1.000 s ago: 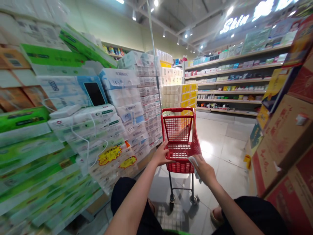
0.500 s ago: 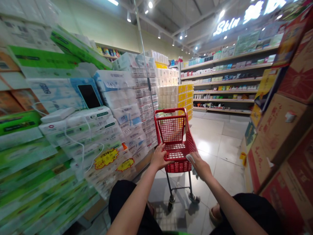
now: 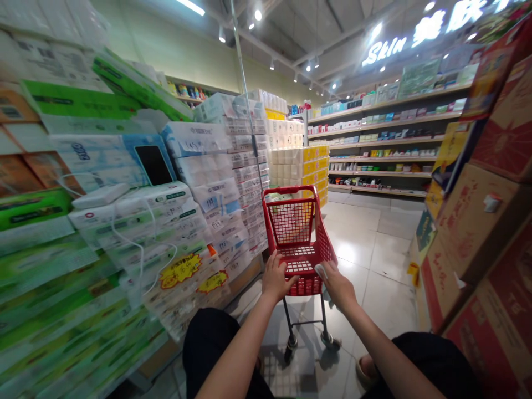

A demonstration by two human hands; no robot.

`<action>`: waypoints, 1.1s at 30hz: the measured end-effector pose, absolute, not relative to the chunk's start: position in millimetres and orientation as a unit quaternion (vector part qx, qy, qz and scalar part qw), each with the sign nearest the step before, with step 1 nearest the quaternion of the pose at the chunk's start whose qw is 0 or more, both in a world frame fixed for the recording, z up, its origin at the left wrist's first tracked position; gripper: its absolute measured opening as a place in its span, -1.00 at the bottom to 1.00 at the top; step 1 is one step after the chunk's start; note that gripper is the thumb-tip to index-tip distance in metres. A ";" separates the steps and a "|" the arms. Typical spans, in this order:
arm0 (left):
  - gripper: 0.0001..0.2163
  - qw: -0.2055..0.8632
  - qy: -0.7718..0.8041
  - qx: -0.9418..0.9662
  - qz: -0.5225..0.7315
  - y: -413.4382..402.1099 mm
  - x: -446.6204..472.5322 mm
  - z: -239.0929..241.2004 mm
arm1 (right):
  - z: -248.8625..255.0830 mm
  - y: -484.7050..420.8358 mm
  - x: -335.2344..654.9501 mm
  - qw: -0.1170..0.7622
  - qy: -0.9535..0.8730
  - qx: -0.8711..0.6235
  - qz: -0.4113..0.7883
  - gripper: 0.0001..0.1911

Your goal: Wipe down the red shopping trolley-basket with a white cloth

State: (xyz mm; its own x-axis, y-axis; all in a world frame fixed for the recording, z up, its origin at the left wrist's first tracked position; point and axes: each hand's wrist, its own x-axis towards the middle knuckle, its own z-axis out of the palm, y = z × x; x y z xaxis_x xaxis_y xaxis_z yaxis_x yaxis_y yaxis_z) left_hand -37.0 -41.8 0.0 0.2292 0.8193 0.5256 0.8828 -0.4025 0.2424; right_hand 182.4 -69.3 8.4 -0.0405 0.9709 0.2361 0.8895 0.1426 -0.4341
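A small red plastic shopping cart (image 3: 290, 221) stands on dark legs with wheels, its mesh basket facing me. My left hand (image 3: 276, 278) holds the cart's near left corner, fingers over the rim and thumb stretched along the front edge. In my right hand (image 3: 338, 287), a white cloth (image 3: 321, 271) is pressed against the near right corner of the rim. Part of that cloth hangs below the hand, and the fingertips are partly hidden.
Packs of tissue paper (image 3: 216, 194) are stacked high on the left, with a phone (image 3: 155, 164) leaning on them and a white cable. Cardboard boxes (image 3: 477, 216) rise on the right. Shelves of small goods (image 3: 382, 138) stand behind. My knees flank the cart.
My left hand has shifted slightly right and down on the cart's rim. The right hand and cloth have moved slightly left. The cart stays about where it was.
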 end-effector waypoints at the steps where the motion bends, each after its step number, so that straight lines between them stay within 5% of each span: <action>1: -0.70 0.055 -0.546 -0.780 -0.301 -41.3 -36.3 -1.2 | 8.8 -72.5 169.3 0.231 -0.727 -0.642 0.074 -0.54; 8: -0.87 0.060 -0.542 -0.780 -0.305 -41.9 -39.1 -6.0 | 5.7 -85.1 116.8 0.175 -0.796 -0.578 0.035 -0.57; 19: -0.79 0.041 -0.506 -0.807 -0.302 -35.8 -28.8 -8.9 | 15.6 -67.9 253.8 0.213 -0.742 -0.635 0.032 -0.56; 33: -0.56 -0.005 -0.526 -0.810 -0.260 -32.8 -56.0 2.8 | 6.4 -86.9 189.1 0.199 -0.800 -0.566 -0.006 -0.52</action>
